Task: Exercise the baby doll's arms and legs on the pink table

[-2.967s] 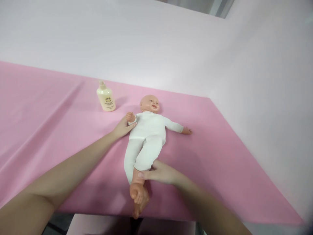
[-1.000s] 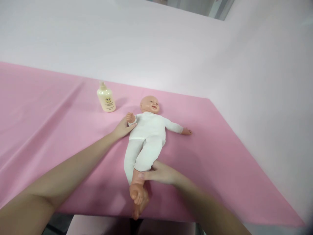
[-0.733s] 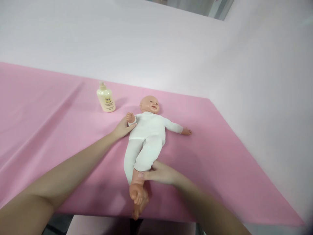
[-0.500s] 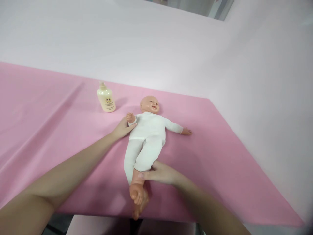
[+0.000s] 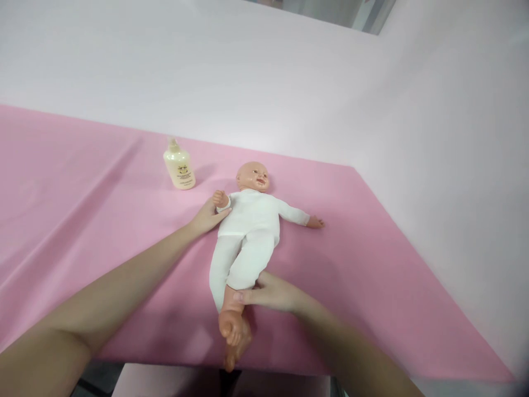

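A baby doll [image 5: 250, 215] in a white cloth body lies on its back, its feet toward me at the table's near edge. Its lower legs are crossed. My left hand [image 5: 206, 216] grips the doll at the arm on the left side, thumb against the torso and the other fingers mostly hidden behind the arm. Around the upper lower leg, just below the white cloth, my right hand [image 5: 268, 293] is closed; its thumb rests on the shin and its fingers are out of sight underneath. The doll's other arm stretches out to the right, untouched.
A pale yellow pump bottle [image 5: 180, 168] stands upright left of the doll's head. The pink tablecloth [image 5: 351, 264] has folds at the left. Behind and to the right rises a white wall [image 5: 206, 71]. A pale seat [image 5: 173, 380] shows below the near edge.
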A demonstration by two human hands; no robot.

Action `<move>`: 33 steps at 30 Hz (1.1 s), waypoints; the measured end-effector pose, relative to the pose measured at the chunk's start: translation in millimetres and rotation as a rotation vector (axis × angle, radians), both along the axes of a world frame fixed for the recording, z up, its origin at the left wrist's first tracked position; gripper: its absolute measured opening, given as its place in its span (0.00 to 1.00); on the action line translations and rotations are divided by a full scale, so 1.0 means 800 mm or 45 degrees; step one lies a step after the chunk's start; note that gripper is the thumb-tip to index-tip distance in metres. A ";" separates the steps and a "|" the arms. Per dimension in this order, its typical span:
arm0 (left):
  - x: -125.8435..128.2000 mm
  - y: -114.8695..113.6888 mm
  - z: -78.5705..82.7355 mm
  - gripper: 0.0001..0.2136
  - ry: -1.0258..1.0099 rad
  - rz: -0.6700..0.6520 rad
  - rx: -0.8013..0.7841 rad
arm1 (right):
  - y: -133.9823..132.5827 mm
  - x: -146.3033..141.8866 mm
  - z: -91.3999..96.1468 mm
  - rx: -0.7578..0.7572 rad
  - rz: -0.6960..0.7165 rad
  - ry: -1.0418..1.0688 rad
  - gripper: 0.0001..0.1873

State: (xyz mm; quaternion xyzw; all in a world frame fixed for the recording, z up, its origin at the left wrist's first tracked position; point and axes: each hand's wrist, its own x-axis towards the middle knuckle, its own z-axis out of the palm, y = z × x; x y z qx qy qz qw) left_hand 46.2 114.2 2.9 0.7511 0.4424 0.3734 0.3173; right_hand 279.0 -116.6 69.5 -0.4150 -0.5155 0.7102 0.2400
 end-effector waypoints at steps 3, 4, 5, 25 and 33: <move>0.000 0.001 -0.001 0.34 0.005 -0.001 0.010 | -0.001 0.000 0.002 0.002 0.000 -0.007 0.31; 0.000 0.002 -0.001 0.34 0.005 -0.003 0.013 | -0.001 0.000 0.002 0.005 -0.002 -0.011 0.31; 0.000 0.002 -0.001 0.34 0.004 -0.006 0.014 | -0.001 -0.001 0.002 0.006 -0.003 -0.014 0.31; -0.001 0.001 -0.001 0.33 0.001 -0.011 0.000 | -0.002 -0.002 0.004 -0.005 -0.002 0.000 0.28; 0.000 0.000 0.002 0.32 0.006 -0.007 -0.010 | -0.003 -0.002 0.004 0.008 0.007 -0.002 0.30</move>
